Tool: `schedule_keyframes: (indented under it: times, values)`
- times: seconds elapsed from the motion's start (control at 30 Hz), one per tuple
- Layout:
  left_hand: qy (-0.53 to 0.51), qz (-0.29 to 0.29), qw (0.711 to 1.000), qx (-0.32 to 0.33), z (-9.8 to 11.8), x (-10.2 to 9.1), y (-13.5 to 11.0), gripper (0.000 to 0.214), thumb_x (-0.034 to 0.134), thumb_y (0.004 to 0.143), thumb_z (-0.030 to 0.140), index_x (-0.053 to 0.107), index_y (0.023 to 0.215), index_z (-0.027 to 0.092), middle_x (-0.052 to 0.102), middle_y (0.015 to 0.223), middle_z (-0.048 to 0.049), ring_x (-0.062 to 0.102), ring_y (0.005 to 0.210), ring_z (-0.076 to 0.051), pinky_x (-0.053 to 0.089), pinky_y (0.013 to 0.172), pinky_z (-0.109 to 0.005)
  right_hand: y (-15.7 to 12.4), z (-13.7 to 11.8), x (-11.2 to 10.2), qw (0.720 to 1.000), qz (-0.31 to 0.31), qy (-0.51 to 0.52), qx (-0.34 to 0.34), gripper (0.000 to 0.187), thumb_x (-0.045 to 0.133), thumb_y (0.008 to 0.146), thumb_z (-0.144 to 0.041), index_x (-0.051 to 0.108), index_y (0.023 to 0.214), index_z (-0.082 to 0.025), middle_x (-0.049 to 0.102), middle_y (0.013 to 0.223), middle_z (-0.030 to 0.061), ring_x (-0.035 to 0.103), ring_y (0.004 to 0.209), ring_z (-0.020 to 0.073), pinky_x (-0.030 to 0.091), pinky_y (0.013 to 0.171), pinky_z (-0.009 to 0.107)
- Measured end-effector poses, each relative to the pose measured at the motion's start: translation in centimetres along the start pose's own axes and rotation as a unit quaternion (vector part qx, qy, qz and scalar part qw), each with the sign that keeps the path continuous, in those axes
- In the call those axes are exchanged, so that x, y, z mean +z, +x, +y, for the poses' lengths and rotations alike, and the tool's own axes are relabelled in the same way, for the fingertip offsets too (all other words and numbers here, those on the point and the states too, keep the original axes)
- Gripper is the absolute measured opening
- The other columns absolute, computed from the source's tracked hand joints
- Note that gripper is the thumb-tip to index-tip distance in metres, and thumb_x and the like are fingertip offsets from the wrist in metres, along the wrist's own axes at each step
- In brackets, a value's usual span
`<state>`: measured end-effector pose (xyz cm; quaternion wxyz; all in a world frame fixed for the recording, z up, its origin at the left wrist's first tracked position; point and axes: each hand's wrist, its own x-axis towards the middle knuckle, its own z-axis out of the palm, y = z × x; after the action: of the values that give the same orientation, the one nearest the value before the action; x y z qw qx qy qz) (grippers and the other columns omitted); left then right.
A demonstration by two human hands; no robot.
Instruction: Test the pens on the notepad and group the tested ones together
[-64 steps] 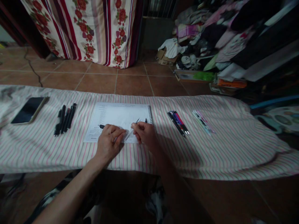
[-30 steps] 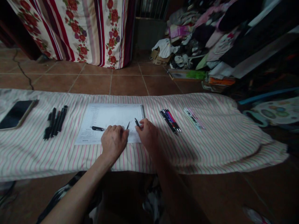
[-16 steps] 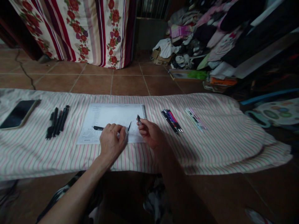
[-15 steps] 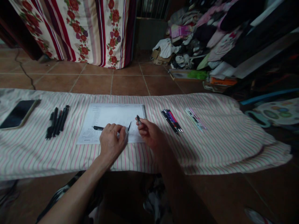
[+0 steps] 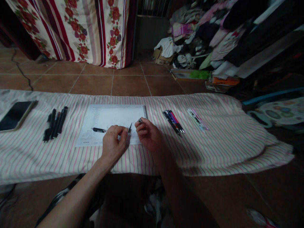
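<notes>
A spiral notebook lies open on a striped cloth spread over a low surface. My left hand rests on the page's near edge, fingers pinched round a thin pen part whose tip sticks up. My right hand is closed round a short dark pen piece just right of it. Another black pen part lies loose on the page, left of my left hand.
Several black pens and a phone lie at the left of the cloth. Coloured pens and pale pens lie to the right. A floral curtain and a heap of clothes stand beyond on the tiled floor.
My right hand picked the short dark piece up off the page and has drawn it close to the left hand's pen part. The camera view shifted slightly.
</notes>
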<state>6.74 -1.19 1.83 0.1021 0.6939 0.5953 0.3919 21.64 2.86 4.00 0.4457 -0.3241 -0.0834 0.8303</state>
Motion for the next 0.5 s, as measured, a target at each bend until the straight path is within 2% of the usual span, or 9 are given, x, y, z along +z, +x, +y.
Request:
schedule_keyframes:
  times: [0.17, 0.5]
  values:
    - [0.002, 0.009, 1.000, 0.005, 0.01, 0.20, -0.05, 0.023, 0.047, 0.088, 0.027, 0.058, 0.069, 0.019, 0.054, 0.062, -0.0009, 0.051, 0.064, -0.016, 0.041, 0.059, -0.029, -0.06, -0.26, -0.48, 0.998, -0.059, 0.004, -0.013, 0.016, 0.050, 0.088, -0.022, 0.055, 0.074, -0.014, 0.053, 0.070, -0.0013, 0.045, 0.046, -0.0003, 0.035, 0.038, 0.005]
    - [-0.007, 0.009, 1.000, 0.018, -0.26, 0.64, -0.29, 0.020, 0.047, 0.088, 0.026, 0.059, 0.073, 0.019, 0.056, 0.065, -0.0013, 0.051, 0.066, -0.016, 0.041, 0.062, -0.029, -0.69, -0.19, -0.83, 0.993, -0.101, -0.009, -0.060, 0.010, 0.056, 0.083, -0.023, 0.057, 0.076, -0.016, 0.054, 0.070, -0.0010, 0.042, 0.047, 0.0016, 0.035, 0.035, 0.006]
